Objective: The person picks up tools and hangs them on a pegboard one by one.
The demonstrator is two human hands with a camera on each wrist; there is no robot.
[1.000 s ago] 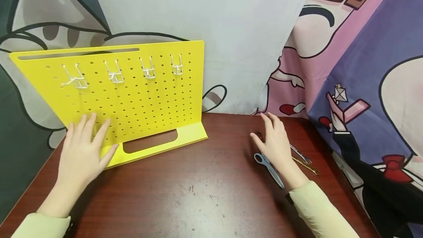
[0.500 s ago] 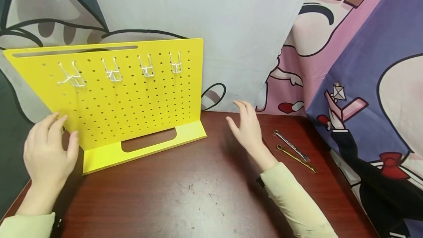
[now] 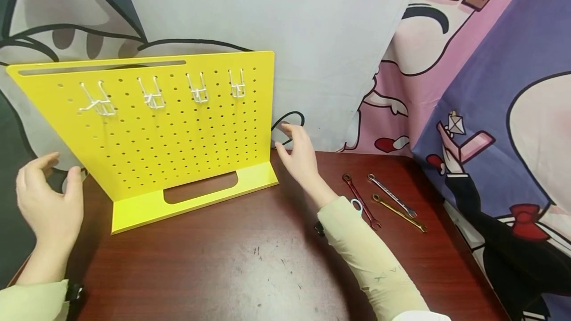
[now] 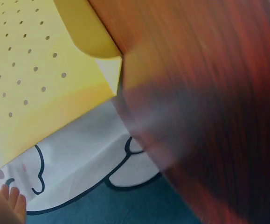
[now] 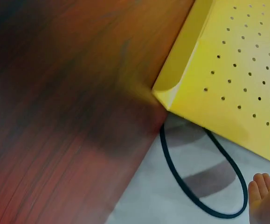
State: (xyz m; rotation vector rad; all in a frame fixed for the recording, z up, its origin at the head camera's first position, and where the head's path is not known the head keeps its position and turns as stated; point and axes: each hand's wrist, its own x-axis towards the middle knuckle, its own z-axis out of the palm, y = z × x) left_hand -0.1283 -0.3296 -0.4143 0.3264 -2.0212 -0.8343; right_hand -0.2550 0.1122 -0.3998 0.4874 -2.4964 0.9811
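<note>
- Pegboard [image 3: 187,137] stands at left on the table [image 3: 214,271]
- Left hand [image 3: 50,201], right hand [image 3: 301,158]: thumbs spread wide, holding nothing
- The right hand has shifted from the wrenches [image 3: 391,195]; both now flank it, seemingly within reach

This corner is looking like a small makeshift workbench spot, though whether it is belonging to a home, a workshop or a studio I'm not managing to tell. Cartoon-printed grey cloth [image 3: 321,28] is hanging behind a wood-grained table [image 3: 200,261], pink and purple cloth [image 3: 482,78] is covering the right side, wrenches [image 3: 393,195] are lying on the tabletop, and a yellow pegboard [image 3: 214,135] is standing there
</note>
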